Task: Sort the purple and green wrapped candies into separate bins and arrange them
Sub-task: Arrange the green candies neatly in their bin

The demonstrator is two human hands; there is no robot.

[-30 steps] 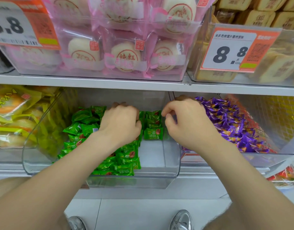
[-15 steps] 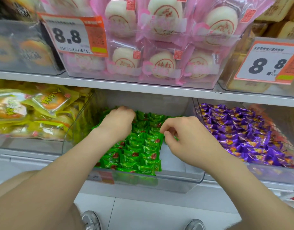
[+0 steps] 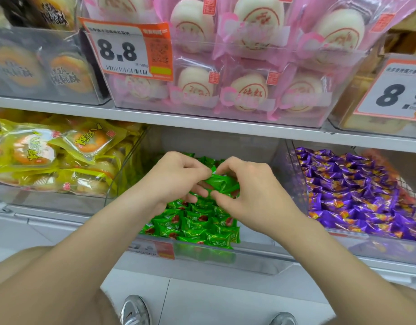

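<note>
Left hand (image 3: 176,178) joined right hand (image 3: 252,192), grips pinching green candy (image 3: 222,184), bin (image 3: 249,257) of green candies (image 3: 197,225), purple candies bin (image 3: 378,252)

Two hands (image 3: 176,178) (image 3: 251,193), two candy bins (image 3: 261,256) (image 3: 378,249), one green, one purple, two price tags (image 3: 127,48) (image 3: 399,90)

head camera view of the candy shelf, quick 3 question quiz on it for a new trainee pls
1. True or false: the left hand and the right hand together hold a green candy above the green candies in the middle bin.
2. Fill in: the candies in the bin to the right of the middle one are ____.
3. Pick one: the price tag above the hands reads A 6.8, B 8.8, C 9.9.

Key: 1 true; 2 purple, see the purple candies; 3 B.
</note>
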